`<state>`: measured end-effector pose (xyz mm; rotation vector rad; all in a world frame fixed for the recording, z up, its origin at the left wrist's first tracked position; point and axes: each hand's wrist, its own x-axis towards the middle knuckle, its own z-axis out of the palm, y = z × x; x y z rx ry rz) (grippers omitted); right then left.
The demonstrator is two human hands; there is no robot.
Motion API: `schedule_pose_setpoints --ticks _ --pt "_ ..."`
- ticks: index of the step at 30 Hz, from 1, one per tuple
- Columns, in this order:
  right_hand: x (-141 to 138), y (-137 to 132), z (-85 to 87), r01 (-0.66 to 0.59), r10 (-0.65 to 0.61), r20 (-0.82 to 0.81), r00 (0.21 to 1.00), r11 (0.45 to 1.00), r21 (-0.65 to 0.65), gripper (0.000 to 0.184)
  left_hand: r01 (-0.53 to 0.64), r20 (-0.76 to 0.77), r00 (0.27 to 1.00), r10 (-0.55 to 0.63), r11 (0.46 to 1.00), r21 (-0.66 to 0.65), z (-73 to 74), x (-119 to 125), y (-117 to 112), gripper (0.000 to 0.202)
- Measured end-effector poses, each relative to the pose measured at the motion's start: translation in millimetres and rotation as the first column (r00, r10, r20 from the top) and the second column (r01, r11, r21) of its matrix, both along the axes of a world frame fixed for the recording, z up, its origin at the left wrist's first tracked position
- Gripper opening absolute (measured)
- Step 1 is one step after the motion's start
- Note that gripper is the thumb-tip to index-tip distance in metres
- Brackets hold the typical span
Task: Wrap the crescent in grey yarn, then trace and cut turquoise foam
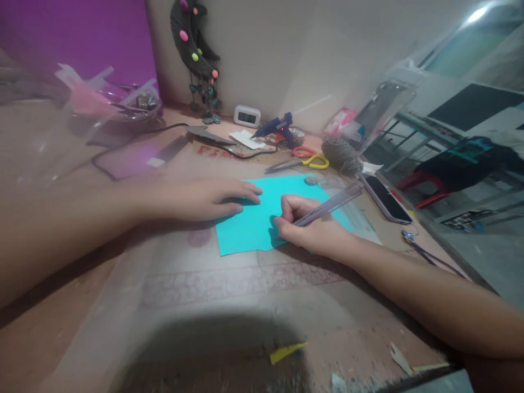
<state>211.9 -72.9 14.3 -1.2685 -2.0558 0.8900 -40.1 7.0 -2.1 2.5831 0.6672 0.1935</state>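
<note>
A turquoise sheet [254, 224] lies flat on the floor surface in front of me. My left hand [208, 197] rests flat on its left edge, fingers stretched out toward the right, pressing it down. My right hand [311, 226] is closed around a translucent pen [331, 204], with the tip down on the sheet near its middle and the barrel slanting up to the right. A clear ruler [360, 218] lies under the right side of the sheet, next to my right hand.
Behind the sheet lie yellow-and-orange scissors [305, 159], a blue glue gun [278, 128], a ball of twine [341, 154], a white clock [246, 115] and a black cable [135, 143]. A phone [387, 197] lies at right. Paper scraps [286, 352] sit near me.
</note>
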Motion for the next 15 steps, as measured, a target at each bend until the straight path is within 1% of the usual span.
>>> schedule_pose_setpoints --ticks 11,15 --pt "-0.4 1.8 0.0 -0.010 0.012 -0.028 1.000 0.998 0.069 0.029 -0.008 -0.008 1.000 0.008 1.000 -0.012 0.9 0.4 -1.1 0.044" --pt "-1.2 2.4 -0.9 -0.006 0.008 -0.025 1.000 0.998 0.070 0.030 -0.014 0.002 1.000 0.014 1.000 -0.011 -1.1 0.0 -0.6 0.045"
